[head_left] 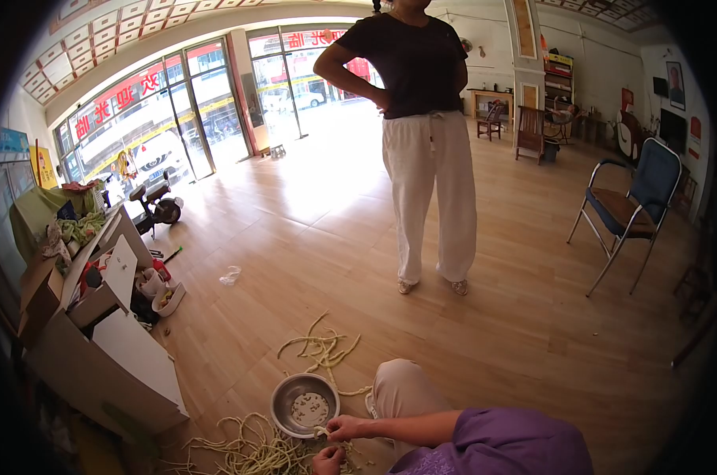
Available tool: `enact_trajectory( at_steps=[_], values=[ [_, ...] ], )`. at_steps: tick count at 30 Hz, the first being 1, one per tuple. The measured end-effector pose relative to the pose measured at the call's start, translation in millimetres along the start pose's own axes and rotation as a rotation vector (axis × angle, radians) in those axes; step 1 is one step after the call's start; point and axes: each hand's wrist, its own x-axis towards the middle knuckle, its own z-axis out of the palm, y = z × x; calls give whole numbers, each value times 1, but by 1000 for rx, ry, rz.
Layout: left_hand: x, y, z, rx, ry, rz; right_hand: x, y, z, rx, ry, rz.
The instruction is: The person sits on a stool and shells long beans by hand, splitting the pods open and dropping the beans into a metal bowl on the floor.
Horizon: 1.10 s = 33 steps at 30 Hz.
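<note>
At the lower edge, my right hand [345,428] is closed in a pinch on a pale piece of long bean [321,431], by the bowl's rim. My left hand [328,460] is just below it, fingers curled; what they hold, if anything, is hidden. A metal bowl [280,396] stands on the floor beside my hands, with small pale pieces [309,409] across its bottom. A tangled heap of long beans [256,451] lies left of my hands. More long beans [323,348] are spread on the floor beyond the bowl.
A person [428,142] in a dark top and white trousers stands ahead. A cabinet [133,364] with clutter on top is at the left. A blue chair [651,190] stands at the right. A plastic bag [230,275] lies on the wooden floor, and a scooter [157,206] is near the windows.
</note>
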Motion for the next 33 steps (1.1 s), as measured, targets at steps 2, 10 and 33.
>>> enact_trajectory(
  at_steps=[2, 10, 33],
  values=[
    [-3, 4, 1, -2, 1, 29, -1, -1, 0, 8, -1, -2],
    [-13, 17, 10, 89, 54, 155, 0, 2, 1, -19, 11, 21],
    [-4, 27, -13, -186, 221, 160, -6, 10, 15, -200, -316, -10]
  ],
)
